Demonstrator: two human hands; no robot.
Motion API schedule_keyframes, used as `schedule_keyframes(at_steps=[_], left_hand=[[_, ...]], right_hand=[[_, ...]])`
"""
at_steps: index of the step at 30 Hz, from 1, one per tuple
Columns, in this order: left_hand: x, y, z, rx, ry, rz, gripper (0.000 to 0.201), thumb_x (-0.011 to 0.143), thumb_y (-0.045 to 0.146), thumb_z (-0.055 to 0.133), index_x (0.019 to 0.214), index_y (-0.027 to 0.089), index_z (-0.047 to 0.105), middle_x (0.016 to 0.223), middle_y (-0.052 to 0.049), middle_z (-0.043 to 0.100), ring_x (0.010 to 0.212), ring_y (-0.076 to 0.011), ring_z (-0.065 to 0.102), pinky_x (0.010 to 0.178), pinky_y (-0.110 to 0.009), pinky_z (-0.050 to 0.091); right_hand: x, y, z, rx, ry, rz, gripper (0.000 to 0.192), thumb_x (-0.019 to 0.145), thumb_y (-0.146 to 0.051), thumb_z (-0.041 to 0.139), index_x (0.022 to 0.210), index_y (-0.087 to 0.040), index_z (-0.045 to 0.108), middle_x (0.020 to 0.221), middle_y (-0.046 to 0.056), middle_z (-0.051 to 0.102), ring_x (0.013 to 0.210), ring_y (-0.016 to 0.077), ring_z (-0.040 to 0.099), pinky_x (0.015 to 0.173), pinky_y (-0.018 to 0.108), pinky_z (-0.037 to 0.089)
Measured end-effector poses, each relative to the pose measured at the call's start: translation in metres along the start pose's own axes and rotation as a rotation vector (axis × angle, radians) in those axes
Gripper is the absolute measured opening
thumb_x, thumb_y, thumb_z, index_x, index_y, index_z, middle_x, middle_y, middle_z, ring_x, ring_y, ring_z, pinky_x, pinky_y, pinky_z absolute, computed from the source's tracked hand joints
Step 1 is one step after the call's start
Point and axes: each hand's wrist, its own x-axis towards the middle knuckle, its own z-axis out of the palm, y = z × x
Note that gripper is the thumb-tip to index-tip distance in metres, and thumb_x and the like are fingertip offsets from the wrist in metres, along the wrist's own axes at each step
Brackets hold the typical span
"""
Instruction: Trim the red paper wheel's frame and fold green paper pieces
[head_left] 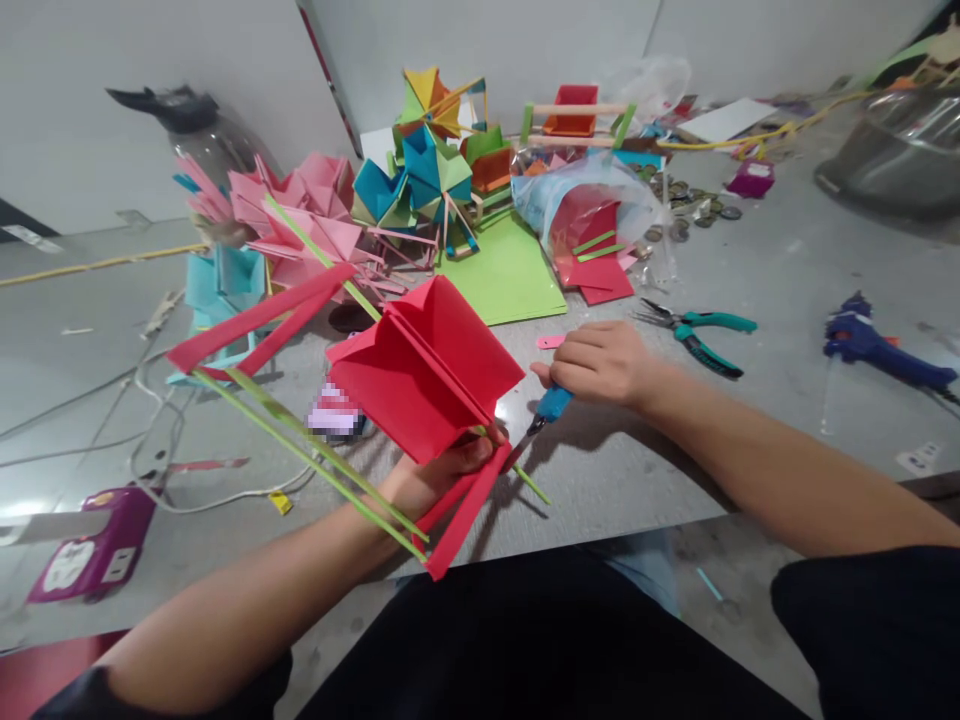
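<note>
Red folded paper piece (427, 375) on green sticks (300, 440) — held up over near table edge (600, 520) by left hand (439, 472), fingers closed on its base. Right hand (600, 362) fisted round blue-handled tool (551, 405), tip on bare tabletop. Pliers (701, 332) just right — green sheet (502, 275) behind.

blurred patch (335, 412) – unreadable, blue tool (553, 404) half-hidden
</note>
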Motion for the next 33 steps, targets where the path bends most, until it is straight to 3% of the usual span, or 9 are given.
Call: schedule_keyframes(at_steps=[5, 9, 11, 18, 24, 33], left_hand=[[-0.002, 0.002, 0.001, 0.021, -0.015, -0.018, 0.025, 0.082, 0.04, 0.097, 0.089, 0.019, 0.085, 0.092, -0.002, 0.076, 0.084, -0.018, 0.07, 0.083, -0.028, 0.059], [0.0, 0.0, 0.0, 0.026, 0.009, -0.011, 0.027, 0.079, 0.042, 0.099, 0.085, 0.02, 0.084, 0.09, -0.004, 0.076, 0.081, -0.0179, 0.069, 0.081, -0.029, 0.06], [0.002, 0.0, 0.0, 0.046, 0.005, 0.003, 0.03, 0.077, 0.045, 0.1, 0.08, 0.021, 0.083, 0.09, -0.005, 0.075, 0.08, -0.0182, 0.067, 0.079, -0.03, 0.06], [-0.002, 0.007, 0.008, 0.073, -0.046, 0.015, 0.034, 0.078, 0.049, 0.098, 0.083, 0.019, 0.081, 0.084, -0.004, 0.071, 0.079, -0.0189, 0.065, 0.081, -0.032, 0.056], [-0.001, 0.007, 0.008, 0.088, -0.103, 0.003, 0.038, 0.079, 0.052, 0.096, 0.086, 0.019, 0.08, 0.088, -0.005, 0.073, 0.082, -0.0204, 0.066, 0.078, -0.033, 0.053], [-0.003, 0.008, 0.003, 0.042, -0.07, -0.01, 0.035, 0.077, 0.051, 0.099, 0.086, 0.022, 0.083, 0.081, -0.001, 0.07, 0.072, -0.0143, 0.06, 0.068, -0.027, 0.047]], right_hand=[[0.003, -0.009, -0.003, -0.004, 0.031, -0.078, 0.036, 0.111, -0.032, 0.063, 0.076, -0.024, 0.062, 0.065, -0.002, 0.06, 0.06, 0.0155, 0.05, 0.058, 0.033, 0.038], [0.004, -0.005, -0.004, 0.068, -0.106, 0.011, 0.04, 0.113, -0.039, 0.058, 0.076, -0.025, 0.063, 0.065, -0.001, 0.06, 0.06, 0.017, 0.05, 0.058, 0.036, 0.039], [0.003, 0.0, -0.003, 0.104, -0.114, 0.055, 0.042, 0.113, -0.037, 0.057, 0.073, -0.026, 0.062, 0.062, -0.001, 0.059, 0.059, 0.0176, 0.049, 0.057, 0.037, 0.038], [0.004, -0.005, -0.002, -0.023, 0.143, -0.128, 0.037, 0.108, -0.019, 0.064, 0.071, -0.024, 0.059, 0.063, -0.003, 0.059, 0.059, 0.0156, 0.048, 0.058, 0.033, 0.038], [0.009, -0.014, -0.005, -0.053, 0.15, -0.186, 0.033, 0.108, -0.021, 0.064, 0.076, -0.023, 0.058, 0.066, -0.003, 0.059, 0.062, 0.0151, 0.049, 0.059, 0.031, 0.038], [0.002, -0.017, 0.015, 0.11, 0.249, -0.028, 0.037, 0.107, -0.027, 0.067, 0.073, -0.025, 0.052, 0.065, -0.004, 0.06, 0.059, 0.0142, 0.052, 0.057, 0.032, 0.037]])
